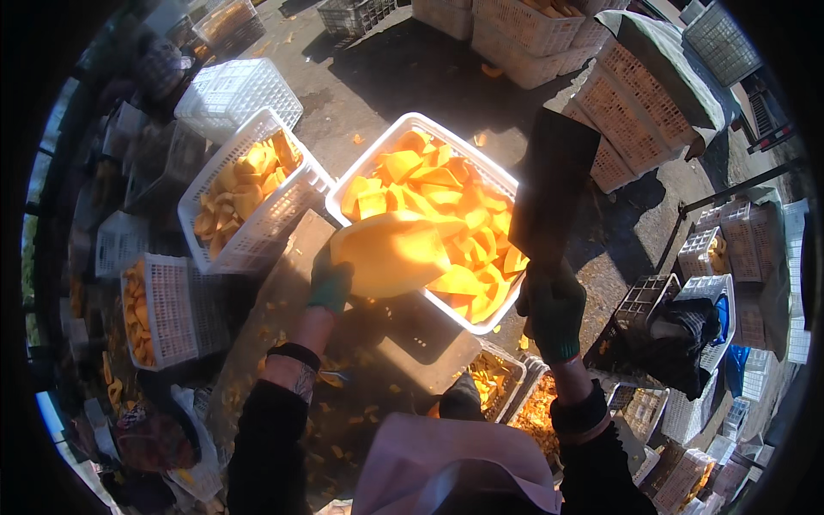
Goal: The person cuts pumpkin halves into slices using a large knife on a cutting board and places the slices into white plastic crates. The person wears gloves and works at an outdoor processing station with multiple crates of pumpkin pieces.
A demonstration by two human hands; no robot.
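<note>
A large peeled piece of pumpkin [389, 254] is gripped at its left end by my left hand [330, 278], which wears a dark green glove. It hangs over the near rim of a white plastic crate [468, 325] filled with cut pumpkin chunks [425, 183]. My right hand [553, 309], gloved the same way, is closed around the handle of a broad cleaver [555, 183]. The blade is raised upright at the crate's right side, dark against the light. My left fingers are partly hidden behind the pumpkin piece.
Left of the full crate stands another white crate [257, 238] of chunks. A wooden board [412, 351] lies below my hands. Crates of peelings [496, 380] sit near my legs. Stacked crates [634, 109] rise at right, and a person [158, 67] is at upper left.
</note>
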